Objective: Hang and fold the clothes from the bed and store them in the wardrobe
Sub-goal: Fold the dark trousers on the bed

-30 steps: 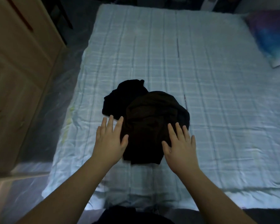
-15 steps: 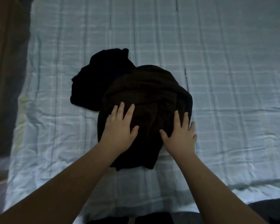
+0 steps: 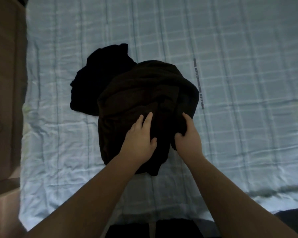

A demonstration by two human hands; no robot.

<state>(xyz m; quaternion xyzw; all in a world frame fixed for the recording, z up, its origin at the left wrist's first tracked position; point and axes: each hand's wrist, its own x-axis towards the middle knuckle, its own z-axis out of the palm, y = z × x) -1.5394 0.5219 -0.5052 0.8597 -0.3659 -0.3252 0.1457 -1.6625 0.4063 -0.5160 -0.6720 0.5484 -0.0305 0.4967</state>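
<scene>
Both garments unfolded on the checked bed sheet (image 3: 230, 83): dark brown garment (image 3: 144, 93) heaped partly over a black garment (image 3: 100, 79). Left hand (image 3: 138, 136) rests on the brown one, fingers straight, slightly apart. Right hand (image 3: 187, 134) pinches a fold of it. Folding, hanging and storing all remain; wooden wardrobe (image 3: 5, 83) at left.

Both hands (image 3: 163, 136) on dk clothes (image 3: 144, 93)
</scene>
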